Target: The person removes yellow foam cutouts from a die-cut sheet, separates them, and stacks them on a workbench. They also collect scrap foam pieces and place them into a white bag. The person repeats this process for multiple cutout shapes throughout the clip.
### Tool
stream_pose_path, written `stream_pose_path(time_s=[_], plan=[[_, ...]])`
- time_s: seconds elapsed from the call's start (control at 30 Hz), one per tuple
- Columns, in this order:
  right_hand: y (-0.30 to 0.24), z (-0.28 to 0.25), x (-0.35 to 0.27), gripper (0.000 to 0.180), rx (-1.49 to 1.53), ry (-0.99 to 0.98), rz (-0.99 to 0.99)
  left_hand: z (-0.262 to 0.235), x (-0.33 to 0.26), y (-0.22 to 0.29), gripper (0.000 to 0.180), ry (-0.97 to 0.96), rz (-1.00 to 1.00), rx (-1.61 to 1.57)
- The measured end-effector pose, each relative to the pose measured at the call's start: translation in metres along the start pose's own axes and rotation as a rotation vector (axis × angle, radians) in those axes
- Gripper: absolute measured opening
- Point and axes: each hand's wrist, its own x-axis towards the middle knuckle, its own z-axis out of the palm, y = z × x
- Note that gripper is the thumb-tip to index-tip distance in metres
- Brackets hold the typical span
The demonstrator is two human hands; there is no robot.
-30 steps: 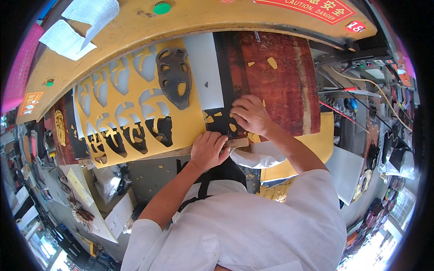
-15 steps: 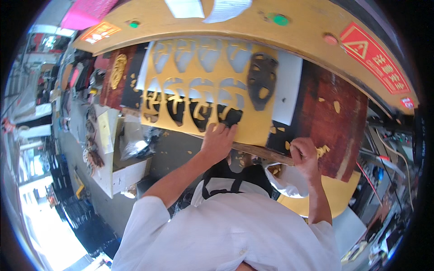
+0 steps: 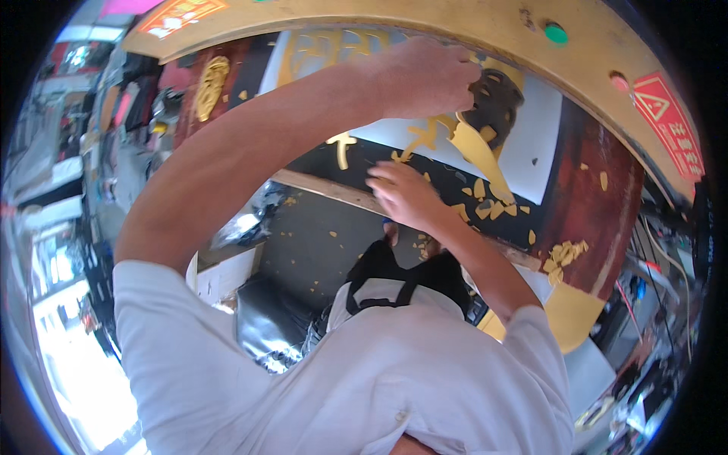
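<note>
Currently with left hand (image 3: pixel 444 76) at the edge of a dark perforated plate (image 3: pixel 497 106), beside a curled yellow sheet (image 3: pixel 478 154), over white board (image 3: pixel 542 148), with right hand (image 3: pixel 408 193) above the table (image 3: pixel 588 201), near yellow scraps (image 3: pixel 480 189), fingers of both too hidden or blurred to tell pinching from spread.

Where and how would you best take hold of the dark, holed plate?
Probably pinch the dark plate by its right edge, coming from the right. The left hand crowds its upper left and the curled yellow sheet its lower left, while the lower right faces the white board. Its openings might also take a fingertip.
</note>
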Motion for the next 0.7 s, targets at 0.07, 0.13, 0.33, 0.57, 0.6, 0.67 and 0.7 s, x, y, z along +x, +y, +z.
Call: stream_pose_path(time_s=[0.07,0.13,0.33,0.57,0.6,0.67,0.7], plan=[[-0.002,0.032,0.027,0.032,-0.004,-0.021,-0.055,0.006,0.003,0.000,0.022,-0.059,-0.018,-0.037],[-0.010,0.042,0.038,0.027,-0.095,-0.019,-0.081,0.014,-0.001,0.000,0.026,-0.055,-0.043,-0.138],[-0.046,-0.035,-0.036,0.027,-0.127,-0.070,0.222,0.048,-0.026,-0.006,0.015,-0.015,-0.209,-0.323],[-0.016,-0.068,-0.070,0.027,-0.303,-0.069,0.595,0.068,-0.014,0.003,0.019,0.075,-0.313,-0.353],[-0.012,-0.067,-0.069,0.028,-0.309,-0.174,0.634,0.068,-0.014,0.007,0.020,0.090,-0.328,-0.351],[-0.007,-0.065,-0.065,0.030,-0.344,-0.263,0.625,0.068,-0.018,0.012,0.021,0.074,-0.387,-0.373],[-0.005,-0.065,-0.064,0.029,-0.334,-0.258,0.623,0.068,-0.021,0.015,0.021,0.078,-0.402,-0.395]])
